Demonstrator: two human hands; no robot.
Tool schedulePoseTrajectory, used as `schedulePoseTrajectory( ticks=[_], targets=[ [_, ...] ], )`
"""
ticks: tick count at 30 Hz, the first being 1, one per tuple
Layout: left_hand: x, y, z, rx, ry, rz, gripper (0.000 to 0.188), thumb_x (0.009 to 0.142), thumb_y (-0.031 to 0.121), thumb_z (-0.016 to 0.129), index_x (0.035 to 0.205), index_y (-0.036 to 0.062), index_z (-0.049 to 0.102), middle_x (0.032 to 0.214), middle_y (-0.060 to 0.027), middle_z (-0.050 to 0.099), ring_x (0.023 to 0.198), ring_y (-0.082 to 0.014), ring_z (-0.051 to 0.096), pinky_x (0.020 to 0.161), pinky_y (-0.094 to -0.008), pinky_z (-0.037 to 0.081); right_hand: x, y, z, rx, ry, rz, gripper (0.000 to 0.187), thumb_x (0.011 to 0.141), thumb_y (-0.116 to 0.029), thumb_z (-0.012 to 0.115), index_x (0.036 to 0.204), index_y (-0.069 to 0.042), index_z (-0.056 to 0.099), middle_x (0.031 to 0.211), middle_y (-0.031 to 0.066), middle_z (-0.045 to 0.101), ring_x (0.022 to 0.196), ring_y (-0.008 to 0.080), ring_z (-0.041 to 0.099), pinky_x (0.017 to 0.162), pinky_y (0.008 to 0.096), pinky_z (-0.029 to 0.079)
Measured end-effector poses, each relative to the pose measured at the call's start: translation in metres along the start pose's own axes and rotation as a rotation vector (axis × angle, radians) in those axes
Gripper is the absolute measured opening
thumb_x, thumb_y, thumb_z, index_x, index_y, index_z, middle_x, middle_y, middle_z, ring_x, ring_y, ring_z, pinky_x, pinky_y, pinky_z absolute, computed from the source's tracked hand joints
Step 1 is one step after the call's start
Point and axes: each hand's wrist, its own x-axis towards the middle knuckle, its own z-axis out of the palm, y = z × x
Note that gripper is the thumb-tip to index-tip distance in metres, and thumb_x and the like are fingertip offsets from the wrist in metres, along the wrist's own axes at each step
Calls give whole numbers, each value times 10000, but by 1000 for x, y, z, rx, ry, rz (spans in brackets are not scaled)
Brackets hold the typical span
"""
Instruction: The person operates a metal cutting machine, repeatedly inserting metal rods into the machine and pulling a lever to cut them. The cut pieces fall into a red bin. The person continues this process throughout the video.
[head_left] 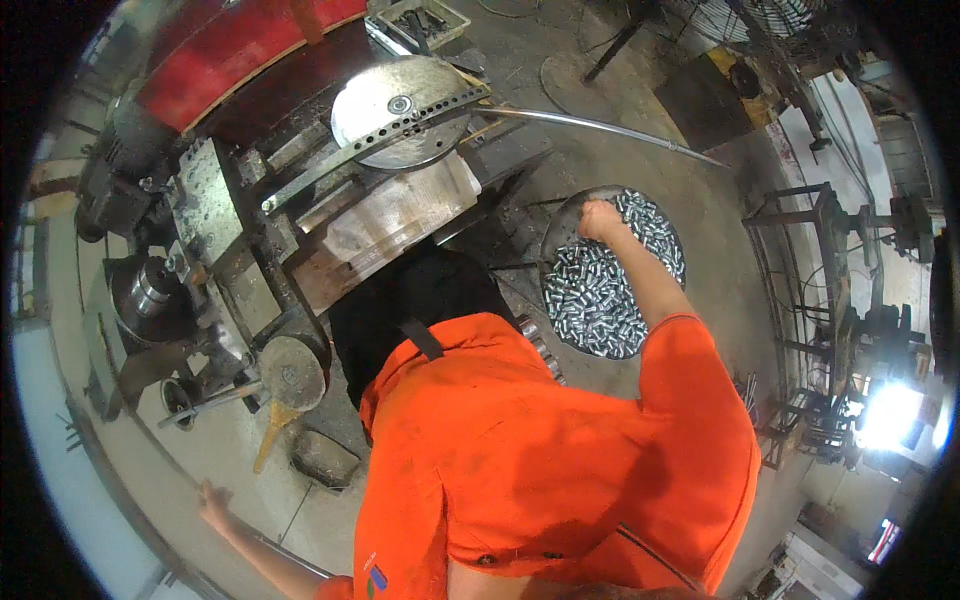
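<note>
My right hand (600, 220) reaches into a round, dark basin (556, 232) at the right, at its upper left rim. Its fingers are curled closed, and what they hold, if anything, is hidden. Heaped in the basin are many short, shiny metal cylinders (598, 305). Far out at the lower left, my left hand (213, 505) hangs in the air with its fingers apart and nothing visible in it. A thin dark line runs close by that hand; whether they touch I cannot tell. Nearest to it is a round-topped stand (293, 373) with a yellowish handle.
Ahead stands a machine with a round metal disc (400, 112), a perforated bar (345, 155) across it and a flat metal plate (390, 235). A long rod (610, 128) juts right from it. Metal racks (800, 290) line the right; a small bin (325, 458) sits lower left.
</note>
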Motion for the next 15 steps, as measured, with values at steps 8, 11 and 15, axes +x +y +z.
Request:
schedulePoseTrajectory(
  ticks=[8, 11, 15],
  targets=[
    [-85, 112, 20, 782, 32, 393, 414, 876, 260, 585, 1174, -24, 538, 920, -104, 620, 882, -150, 585, 771, -292, 466, -49, -32, -27, 623, 413, -281, 249, 580, -196, 658, 812, -134, 724, 947, 122, 606, 871, 294, 596, 782, 369, 492],
    [-127, 178, 64, 85, -205, 464, 379, 895, 159, 552, 1225, -22, 509, 962, -98, 630, 876, -148, 592, 791, -284, 461, -87, -116, -98, 759, 405, -703, 342, 548, -97, 616, 879, -101, 705, 965, 114, 590, 910, 284, 591, 798, 318, 475],
    [-165, 265, 166, -168, -625, 618, 302, 903, 210, 528, 1070, -33, 599, 838, -87, 661, 788, -158, 623, 754, -277, 476, -126, -232, -159, 979, 298, -1143, 417, 519, -78, 582, 922, -64, 686, 1060, 138, 558, 994, 278, 562, 855, 318, 442]
  ],
)
